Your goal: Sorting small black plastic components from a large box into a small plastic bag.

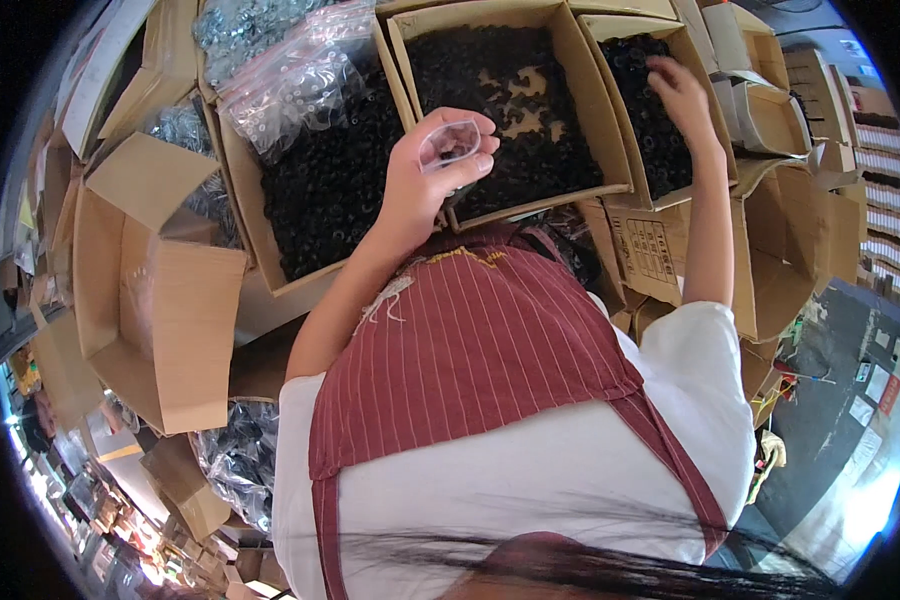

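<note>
My left hand [413, 170] is closed around a small clear plastic bag [450, 143], its mouth spread wide and facing up. A few dark bits show inside the bag. My right hand [682, 95] reaches into the narrow cardboard box on the right, its fingers bent together at the small black parts [660, 150] heaped there. What the fingertips pinch, if anything, is too small to make out. Below my left hand stands the wide middle box [610, 150], with black ring-like pieces [475, 70] thinly spread over its cardboard bottom.
At the left, another box [253, 225] is heaped with black rings [320, 200], and zip bags of small pale washers [295, 90] lie on top. An open carton [195, 320] stands nearer on the left. Further cartons [785, 230] crowd the right, beside the dark floor [830, 380].
</note>
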Demonstrator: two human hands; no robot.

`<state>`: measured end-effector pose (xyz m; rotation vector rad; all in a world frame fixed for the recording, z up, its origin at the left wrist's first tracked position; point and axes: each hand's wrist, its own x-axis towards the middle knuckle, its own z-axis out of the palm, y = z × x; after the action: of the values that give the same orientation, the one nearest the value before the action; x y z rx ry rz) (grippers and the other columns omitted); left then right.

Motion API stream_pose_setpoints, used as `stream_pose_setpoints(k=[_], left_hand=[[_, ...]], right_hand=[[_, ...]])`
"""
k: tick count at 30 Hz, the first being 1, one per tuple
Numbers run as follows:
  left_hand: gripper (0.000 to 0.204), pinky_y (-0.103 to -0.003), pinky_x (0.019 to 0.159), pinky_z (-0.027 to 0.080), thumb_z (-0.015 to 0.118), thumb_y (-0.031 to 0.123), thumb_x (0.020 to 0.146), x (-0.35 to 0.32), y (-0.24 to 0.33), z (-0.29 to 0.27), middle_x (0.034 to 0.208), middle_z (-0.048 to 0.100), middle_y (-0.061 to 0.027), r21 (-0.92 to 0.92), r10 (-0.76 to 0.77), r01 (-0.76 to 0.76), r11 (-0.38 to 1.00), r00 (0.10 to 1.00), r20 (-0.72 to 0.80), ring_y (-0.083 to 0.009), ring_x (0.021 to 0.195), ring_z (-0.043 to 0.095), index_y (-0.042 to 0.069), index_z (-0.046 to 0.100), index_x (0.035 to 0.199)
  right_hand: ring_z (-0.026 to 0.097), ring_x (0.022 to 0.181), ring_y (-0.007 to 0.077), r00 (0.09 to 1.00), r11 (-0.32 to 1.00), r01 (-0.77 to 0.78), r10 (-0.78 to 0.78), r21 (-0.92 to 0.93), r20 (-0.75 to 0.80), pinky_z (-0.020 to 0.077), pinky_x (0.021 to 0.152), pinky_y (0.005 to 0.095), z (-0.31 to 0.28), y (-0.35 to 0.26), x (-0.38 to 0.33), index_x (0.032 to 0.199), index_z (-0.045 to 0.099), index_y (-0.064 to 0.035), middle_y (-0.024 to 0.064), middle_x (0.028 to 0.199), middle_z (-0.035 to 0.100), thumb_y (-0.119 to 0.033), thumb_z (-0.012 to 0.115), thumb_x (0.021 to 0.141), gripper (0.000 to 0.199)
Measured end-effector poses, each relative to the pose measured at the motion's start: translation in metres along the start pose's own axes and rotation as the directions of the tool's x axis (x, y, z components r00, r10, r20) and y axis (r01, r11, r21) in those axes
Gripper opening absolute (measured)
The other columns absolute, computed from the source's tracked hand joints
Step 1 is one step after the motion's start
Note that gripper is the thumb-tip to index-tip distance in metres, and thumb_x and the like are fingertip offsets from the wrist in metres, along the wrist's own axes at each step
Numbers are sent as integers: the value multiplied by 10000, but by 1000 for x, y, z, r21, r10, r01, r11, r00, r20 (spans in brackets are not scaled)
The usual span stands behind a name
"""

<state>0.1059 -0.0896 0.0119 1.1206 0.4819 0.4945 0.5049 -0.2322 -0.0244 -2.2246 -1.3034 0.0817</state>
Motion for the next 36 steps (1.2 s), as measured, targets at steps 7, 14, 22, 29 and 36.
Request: stream_pose_setpoints(k=[7,14,22,29,36], left_hand=[[309,-322,924,483,684,6,827,31,-17,2,1012,669,-67,-80,63,-64,995,998,-18,-210,1048,658,18,660,1134],[271,-295,918,484,679,-3,839,26,-31,7,1045,657,-49,-28,-41,41,999,999,19,-178,1025,648,37,646,1104],[283,-317,934,481,659,0,847,26,-32,8,1084,647,-60,36,-12,12,999,1000,-11,-192,1070,631,33,640,1128],[263,-319,937,472,656,9,854,26,-28,12,1040,650,-56,77,-33,36,996,999,-35,-193,1064,635,32,646,1116],[250,-284,889,495,658,-29,866,24,-33,10,997,637,-30,144,-33,24,989,998,62,-150,1013,634,47,648,1105]], right_hand=[[484,1266,491,795,870,-104,364,-482,486,422,1033,529,61,52,-21,1328,543,0,322,1355,531,-602,480,956,710],[615,1117,429,914,960,-221,266,-172,308,501,921,458,55,15,-52,1284,580,-5,269,1197,648,-459,545,964,556],[530,616,109,741,234,-587,542,775,397,400,491,232,-8,-12,-41,1107,656,-66,26,837,638,-367,660,961,334],[455,629,91,805,-400,-496,122,771,581,345,436,200,6,-1,-61,1274,517,9,49,939,593,-289,507,1054,371],[336,449,55,833,-474,-457,67,752,549,249,334,191,5,-50,-60,1312,474,24,-9,729,467,-237,450,1069,358]])
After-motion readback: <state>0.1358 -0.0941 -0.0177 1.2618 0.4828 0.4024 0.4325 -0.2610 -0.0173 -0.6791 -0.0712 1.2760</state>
